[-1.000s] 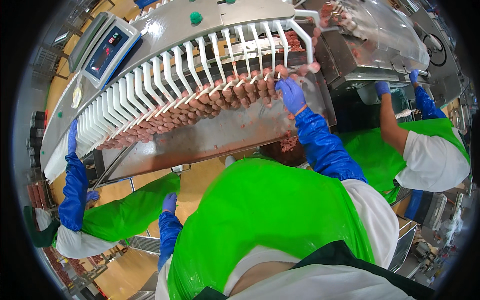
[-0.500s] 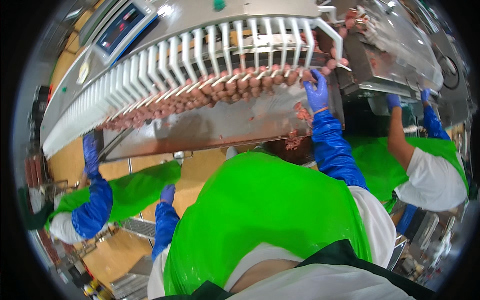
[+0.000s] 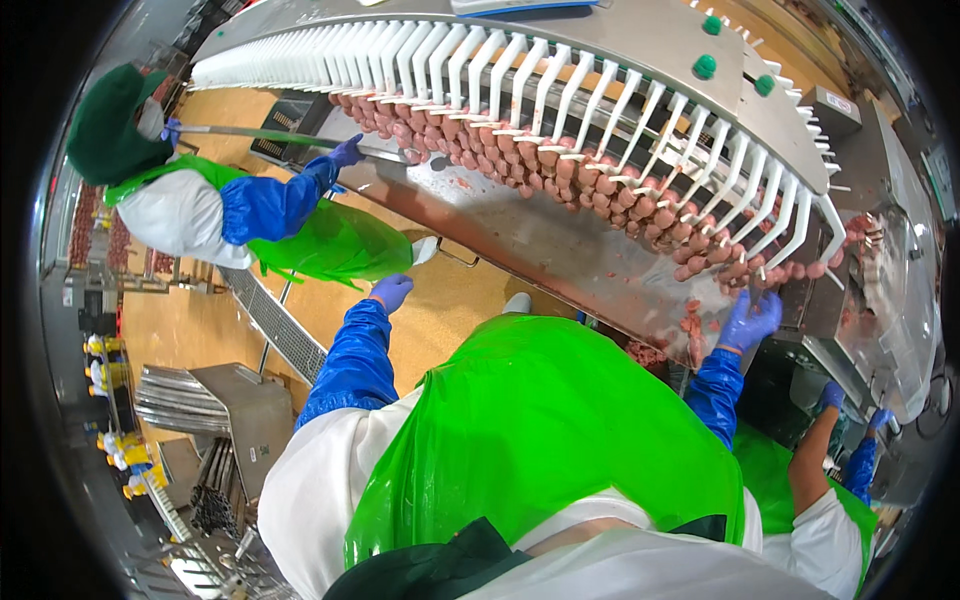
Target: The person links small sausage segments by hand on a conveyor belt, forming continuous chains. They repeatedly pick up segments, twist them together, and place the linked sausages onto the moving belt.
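Observation:
My right hand (image 3: 752, 320), in a purple glove, is just below the right end of a long row of white hooks (image 3: 640, 115). Its fingers are spread and nothing shows in them. Close above it, linked sausages (image 3: 600, 185) hang in pink loops from the hooks. My left hand (image 3: 391, 291), gloved alike, is out over the floor to the left of my green apron, away from the sausages. It is empty, with fingers loosely stretched. Scraps of pink meat (image 3: 692, 330) lie on the metal tray (image 3: 560, 245) beside my right hand.
At the left, a co-worker (image 3: 250, 210) in a green apron grips a long metal rod (image 3: 260, 132) at the rack's far end. Another co-worker (image 3: 820, 500) works at the right, beside a machine with a clear cover (image 3: 900, 300). A metal cart (image 3: 245, 420) stands at lower left.
The view has turned left, so the rack and my right hand appear farther right. My right hand has come down off the end sausages. The left co-worker now has a rod at the rack.

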